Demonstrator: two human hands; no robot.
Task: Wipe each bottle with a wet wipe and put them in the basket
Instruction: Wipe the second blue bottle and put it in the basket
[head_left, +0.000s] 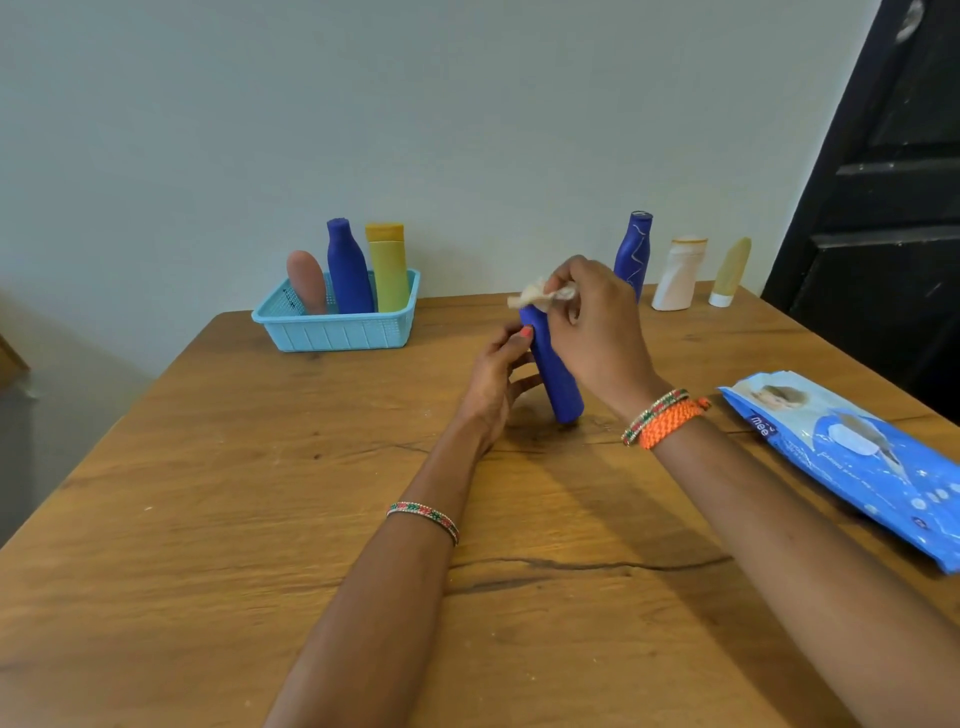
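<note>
A blue bottle (558, 376) stands tilted on the wooden table (208, 519), its base on the wood. My left hand (496, 382) grips its middle from the left. My right hand (597, 322) pinches a crumpled wet wipe (535, 295) against the bottle's top. The light blue basket (332, 332) at the back left holds a pink bottle (307, 283), a blue bottle (348, 270) and a yellow bottle (388, 270). At the back right stand another blue bottle (635, 249), a white bottle (678, 275) and a pale yellow tube (730, 273).
A blue pack of wet wipes (857, 457) lies at the table's right edge. A dark door (893, 182) stands to the right, and a pale wall runs behind the table. The table's left edge drops off to the floor.
</note>
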